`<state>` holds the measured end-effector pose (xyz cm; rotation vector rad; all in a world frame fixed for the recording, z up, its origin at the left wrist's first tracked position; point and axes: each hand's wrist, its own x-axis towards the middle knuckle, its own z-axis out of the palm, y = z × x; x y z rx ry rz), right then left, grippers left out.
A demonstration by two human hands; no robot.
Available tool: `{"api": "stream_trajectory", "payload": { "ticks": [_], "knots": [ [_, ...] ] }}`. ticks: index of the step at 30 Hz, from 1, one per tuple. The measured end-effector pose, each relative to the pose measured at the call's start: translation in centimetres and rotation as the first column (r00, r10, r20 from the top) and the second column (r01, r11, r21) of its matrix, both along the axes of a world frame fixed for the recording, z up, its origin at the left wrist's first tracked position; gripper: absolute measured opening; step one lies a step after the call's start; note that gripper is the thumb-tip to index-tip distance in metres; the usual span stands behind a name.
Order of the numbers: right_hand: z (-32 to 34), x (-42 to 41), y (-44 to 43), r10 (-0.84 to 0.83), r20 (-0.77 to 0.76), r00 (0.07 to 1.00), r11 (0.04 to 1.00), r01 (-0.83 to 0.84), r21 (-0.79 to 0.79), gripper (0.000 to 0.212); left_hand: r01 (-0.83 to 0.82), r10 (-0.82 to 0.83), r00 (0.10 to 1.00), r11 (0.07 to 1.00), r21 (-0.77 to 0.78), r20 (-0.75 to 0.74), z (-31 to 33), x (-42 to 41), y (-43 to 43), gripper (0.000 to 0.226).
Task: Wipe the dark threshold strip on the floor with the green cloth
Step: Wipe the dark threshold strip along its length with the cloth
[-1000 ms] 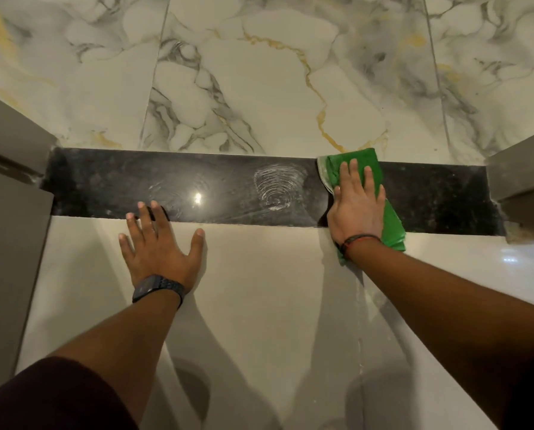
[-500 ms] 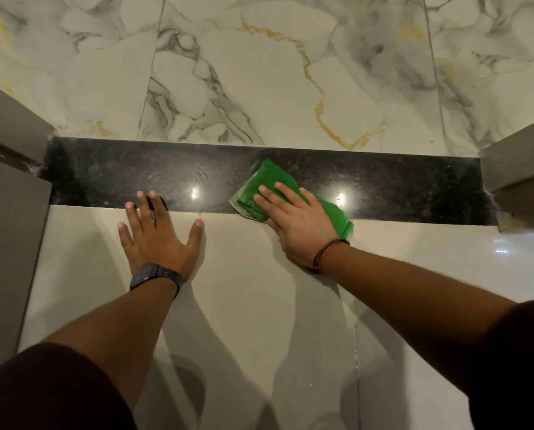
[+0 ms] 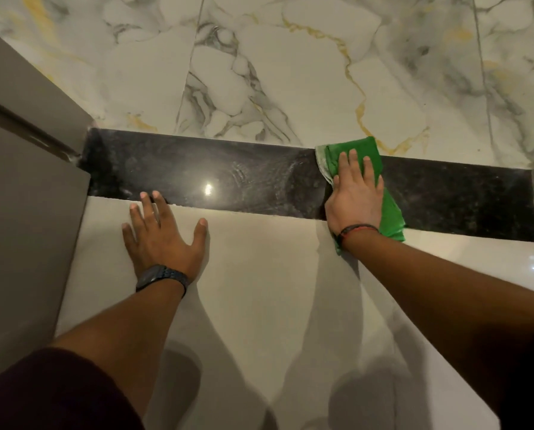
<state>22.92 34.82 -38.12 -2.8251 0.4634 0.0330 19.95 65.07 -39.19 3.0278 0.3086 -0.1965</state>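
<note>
Right hand (image 3: 354, 200) flat, pressing one green cloth (image 3: 360, 150) on threshold strip (image 3: 228, 178) (left hand (image 3: 163, 240) splayed).

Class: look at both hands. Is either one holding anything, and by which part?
The right hand holds no grip; it presses flat on the middle of the green cloth, pinning it to the strip. The left hand lies empty on the floor.
</note>
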Motion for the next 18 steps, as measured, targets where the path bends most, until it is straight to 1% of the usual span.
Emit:
{"api": "stream_trajectory", "payload": {
  "ticks": [2,4,6,9,12,15,17,18],
  "knots": [
    [0.3,1.4,2.2,0.014,-0.013,1.0,1.0,-0.014,0.009,0.063,-0.004,0.004,1.0,1.0,-0.005,-0.001,0.1,0.0,0.0,0.09],
    [0.5,2.7,5.2,0.093,-0.019,0.995,0.995,-0.093,0.023,0.067,-0.006,0.006,1.0,1.0,-0.009,-0.001,0.1,0.0,0.1,0.09],
    [0.7,3.3,8.7,0.248,-0.014,0.969,0.968,-0.247,0.052,0.07,-0.008,0.008,1.0,1.0,-0.002,-0.001,0.1,0.0,0.2,0.089],
    [0.7,2.5,11.6,0.492,-0.011,0.871,0.87,-0.491,0.05,0.07,-0.012,0.012,1.0,1.0,-0.005,0.001,0.0,0.1,0.1,0.087],
    [1.0,0.9,10.0,0.646,-0.016,0.763,0.763,-0.646,0.019,0.066,-0.015,0.015,1.0,1.0,-0.01,0.004,0.0,0.1,0.3,0.086],
    [0.9,-1.2,6.7,0.753,-0.016,0.658,0.658,-0.753,-0.004,0.058,-0.015,0.015,1.0,1.0,-0.013,-0.001,-0.1,0.1,0.5,0.087],
    [0.9,-2.3,4.0,0.789,-0.003,0.615,0.615,-0.789,0.003,0.057,-0.018,0.018,1.0,1.0,-0.006,0.005,-0.2,0.0,0.9,0.088],
    [1.0,-2.5,2.6,0.792,0.001,0.61,0.61,-0.792,-0.003,0.057,-0.023,0.023,1.0,1.0,-0.006,0.011,-0.3,0.0,1.3,0.088]
  ]
}}
